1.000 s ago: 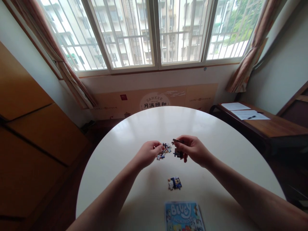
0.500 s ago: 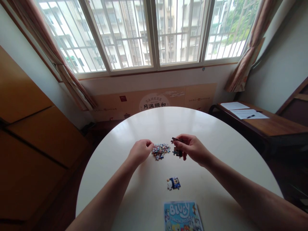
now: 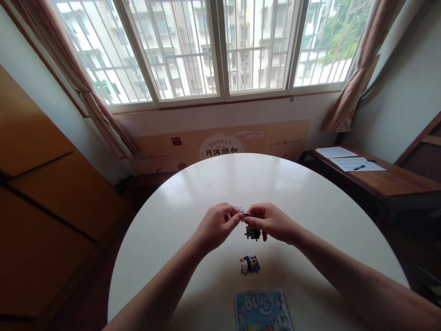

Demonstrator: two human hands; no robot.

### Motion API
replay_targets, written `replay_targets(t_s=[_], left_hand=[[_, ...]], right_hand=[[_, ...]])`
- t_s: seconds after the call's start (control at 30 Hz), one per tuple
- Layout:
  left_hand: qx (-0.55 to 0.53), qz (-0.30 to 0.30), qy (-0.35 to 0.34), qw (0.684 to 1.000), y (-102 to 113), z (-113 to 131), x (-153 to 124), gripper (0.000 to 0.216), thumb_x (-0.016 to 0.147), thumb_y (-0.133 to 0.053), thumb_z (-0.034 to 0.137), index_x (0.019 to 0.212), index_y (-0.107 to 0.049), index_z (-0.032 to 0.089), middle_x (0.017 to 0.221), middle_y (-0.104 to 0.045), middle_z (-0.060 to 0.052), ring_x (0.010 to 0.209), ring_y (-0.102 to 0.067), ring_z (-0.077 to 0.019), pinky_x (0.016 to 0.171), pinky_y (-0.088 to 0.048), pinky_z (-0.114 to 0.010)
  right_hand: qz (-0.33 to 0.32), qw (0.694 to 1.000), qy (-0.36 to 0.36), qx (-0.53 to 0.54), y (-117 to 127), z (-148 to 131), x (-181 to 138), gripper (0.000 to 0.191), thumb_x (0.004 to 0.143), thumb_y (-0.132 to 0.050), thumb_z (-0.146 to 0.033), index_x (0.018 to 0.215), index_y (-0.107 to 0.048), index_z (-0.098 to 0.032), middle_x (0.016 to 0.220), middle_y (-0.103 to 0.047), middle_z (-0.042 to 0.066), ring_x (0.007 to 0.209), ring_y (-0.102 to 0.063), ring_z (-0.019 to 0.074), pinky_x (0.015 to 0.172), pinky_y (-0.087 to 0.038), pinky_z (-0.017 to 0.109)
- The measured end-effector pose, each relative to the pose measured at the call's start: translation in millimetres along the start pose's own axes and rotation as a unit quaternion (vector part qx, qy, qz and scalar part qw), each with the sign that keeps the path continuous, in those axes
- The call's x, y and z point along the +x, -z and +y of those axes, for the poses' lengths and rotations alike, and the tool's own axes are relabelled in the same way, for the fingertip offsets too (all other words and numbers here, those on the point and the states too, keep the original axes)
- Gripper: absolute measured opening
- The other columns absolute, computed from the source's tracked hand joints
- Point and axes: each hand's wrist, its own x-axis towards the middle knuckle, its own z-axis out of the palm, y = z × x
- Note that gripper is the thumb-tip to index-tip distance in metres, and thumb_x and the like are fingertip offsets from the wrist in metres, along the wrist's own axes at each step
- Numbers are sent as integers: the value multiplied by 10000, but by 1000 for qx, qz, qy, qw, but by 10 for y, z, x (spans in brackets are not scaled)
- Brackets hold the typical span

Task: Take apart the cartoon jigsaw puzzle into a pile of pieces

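My left hand [image 3: 218, 226] and my right hand [image 3: 274, 224] meet above the middle of the round white table [image 3: 155, 230]. Between their fingertips, pinched from both sides, is a thin puzzle piece [image 3: 245, 214] seen nearly edge-on. Beneath my right fingers hangs a dark joined group of puzzle pieces [image 3: 252, 233], held in that hand. Behind the hands, a pile of loose puzzle pieces [image 3: 238, 209] is mostly hidden. Closer to me, a small blue and white joined puzzle section [image 3: 250, 264] lies on the table.
A blue box or booklet marked BLUEY [image 3: 262, 310] lies at the near side of the table. On the right stands a wooden side table [image 3: 406, 179] with papers [image 3: 356, 164] and pens. Wooden cabinets [image 3: 44, 230] are at left, and a barred window is beyond.
My left hand has moved right from the loose pile up to my right hand, its fingertips now pinching a piece there. The right hand has dropped slightly nearer to me.
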Motion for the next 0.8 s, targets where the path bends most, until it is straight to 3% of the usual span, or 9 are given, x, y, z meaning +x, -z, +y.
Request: replay_targets(t_s=[0.17, 0.33, 0.53, 0.67, 0.8], left_hand=[[-10, -1, -1, 1000, -20, -9, 3, 244, 890, -577, 327, 734, -683, 171, 743, -641, -35, 682, -568, -165, 641, -418, -272], [-5, 13, 25, 1000, 15, -55, 33, 260, 908, -549, 336, 752, -679, 174, 759, -665, -38, 693, -583, -176, 646, -418, -277], [117, 15, 44, 992, -33, -195, 82, 252, 916, -557, 309, 719, -649, 182, 811, -654, -44, 734, -586, -192, 665, -408, -293], [179, -4, 44, 983, -123, -212, 117, 253, 931, -559, 328, 744, -650, 184, 845, -641, -42, 721, -584, -188, 652, -396, -292], [246, 36, 55, 967, -103, -215, 150, 170, 926, -580, 305, 846, -673, 187, 897, -645, -46, 743, -596, -199, 654, -387, -299]], right_hand=[[-5, 1000, 12, -4, -4, 16, 7, 390, 834, -696, -521, 932, -654, -146, 721, -704, 58, 577, -646, 148, 394, -480, 206], [39, 999, 15, 14, 21, 16, 21, 388, 810, -729, -472, 1005, -568, -177, 683, -663, 7, 563, -620, 150, 372, -480, 213], [73, 996, 31, 37, 82, -5, 46, 379, 796, -729, -507, 892, -537, -194, 679, -631, -11, 539, -583, 131, 350, -444, 199], [52, 998, 32, 33, 78, -14, 50, 369, 809, -715, -509, 880, -558, -183, 680, -626, -7, 537, -571, 123, 357, -445, 198], [34, 999, 22, 26, 59, -13, 47, 348, 813, -714, -488, 883, -579, -175, 659, -621, -14, 521, -560, 115, 358, -444, 196]])
